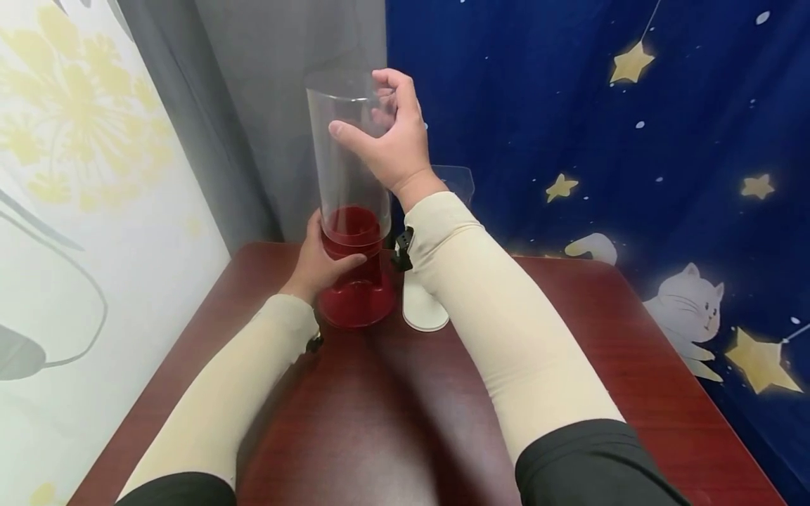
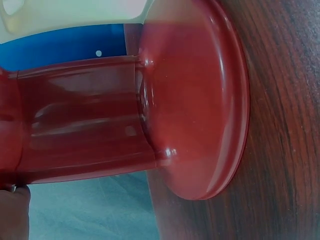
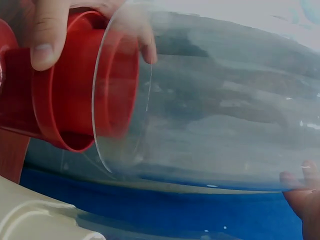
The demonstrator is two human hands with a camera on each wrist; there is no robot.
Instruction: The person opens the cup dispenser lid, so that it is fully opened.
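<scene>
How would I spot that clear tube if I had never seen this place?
Look to the far left corner of the dark red table, near the grey curtain. A red stand sits there, gripped by the left hand, and the clear tube rises from it, held near its top by the right hand. It is the tallest thing there and see-through, unlike the low white piece beside it.

Both arms were stretched forward. The left hand [image 1: 319, 261] was curled low in a grip. The right hand [image 1: 389, 140] was raised, fingers bent.

A red base [image 2: 195, 100] (flared foot, ribbed neck) stands on dark wood table [image 2: 285, 150].
</scene>
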